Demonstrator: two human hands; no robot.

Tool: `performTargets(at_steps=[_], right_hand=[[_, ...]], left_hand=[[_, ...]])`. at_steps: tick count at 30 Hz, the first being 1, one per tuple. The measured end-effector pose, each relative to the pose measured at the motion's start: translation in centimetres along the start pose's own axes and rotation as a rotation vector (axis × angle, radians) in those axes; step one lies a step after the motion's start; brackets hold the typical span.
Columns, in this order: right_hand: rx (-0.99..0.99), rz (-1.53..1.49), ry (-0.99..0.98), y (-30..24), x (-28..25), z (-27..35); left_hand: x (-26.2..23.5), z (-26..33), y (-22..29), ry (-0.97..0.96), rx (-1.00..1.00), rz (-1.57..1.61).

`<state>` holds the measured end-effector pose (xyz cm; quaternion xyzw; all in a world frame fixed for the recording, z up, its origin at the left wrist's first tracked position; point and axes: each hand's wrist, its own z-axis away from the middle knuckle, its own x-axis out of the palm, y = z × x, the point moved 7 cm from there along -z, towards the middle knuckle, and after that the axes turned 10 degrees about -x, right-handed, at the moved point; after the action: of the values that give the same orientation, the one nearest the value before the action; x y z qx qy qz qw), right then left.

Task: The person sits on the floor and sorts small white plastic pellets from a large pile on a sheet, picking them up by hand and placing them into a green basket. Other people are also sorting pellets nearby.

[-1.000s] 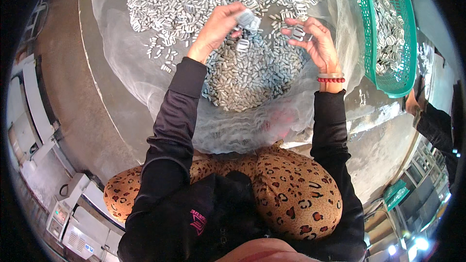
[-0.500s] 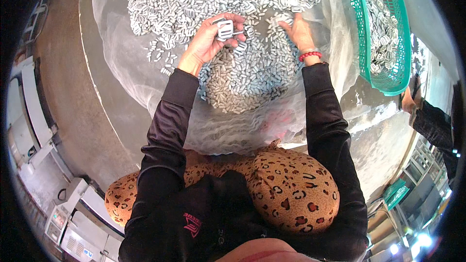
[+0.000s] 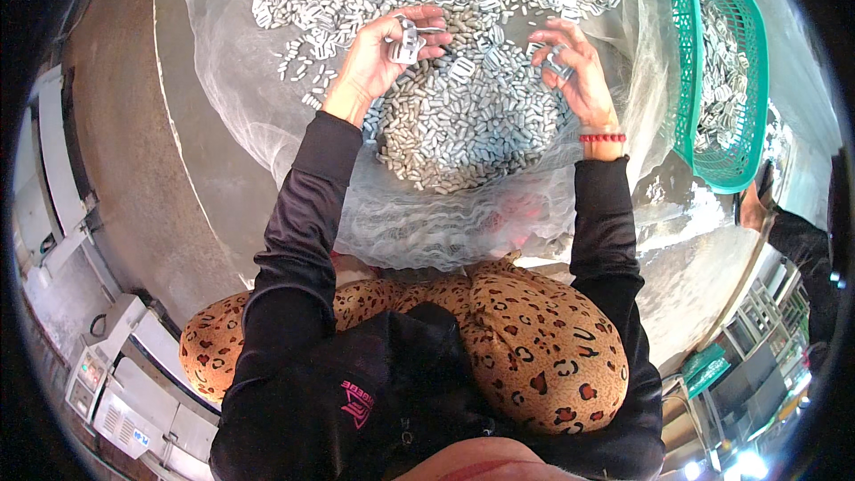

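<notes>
Being pinched in the left hand (image 3: 378, 58) is a metal clip (image 3: 407, 40); another (image 3: 554, 62) is being held in the right hand (image 3: 579, 71) over the pile (image 3: 463, 116), where either could be dropped.

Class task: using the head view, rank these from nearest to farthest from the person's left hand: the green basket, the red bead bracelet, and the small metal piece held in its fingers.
1. Small metal piece: held in the left hand itself.
2. Red bead bracelet: on the right wrist, across the pile of grey pieces.
3. Green basket: far right, beyond the right hand.
</notes>
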<state>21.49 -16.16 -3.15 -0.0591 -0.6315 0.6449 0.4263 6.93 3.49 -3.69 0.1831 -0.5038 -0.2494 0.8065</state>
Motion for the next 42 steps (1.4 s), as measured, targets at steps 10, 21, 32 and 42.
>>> performTargets(at_steps=[10, 21, 32, 42], right_hand=[[-0.175, 0.997, -0.133, 5.5, 2.5, -1.4], [0.098, -0.237, -0.065, 1.2, 4.0, 3.6], [0.253, -0.955, 0.103, 5.9, 7.0, 3.6], [-0.481, 1.108, 0.513, -12.5, 2.0, 7.8]], left_hand=[[2.9, 0.4, -0.4, 0.158, -0.087, -0.521], [1.9, 0.4, -2.0, 0.359, 0.327, -1.608], [16.3, 1.3, -1.8, 0.038, 0.305, -1.943], [21.6, 1.7, 4.4, 0.195, 0.517, -1.534]])
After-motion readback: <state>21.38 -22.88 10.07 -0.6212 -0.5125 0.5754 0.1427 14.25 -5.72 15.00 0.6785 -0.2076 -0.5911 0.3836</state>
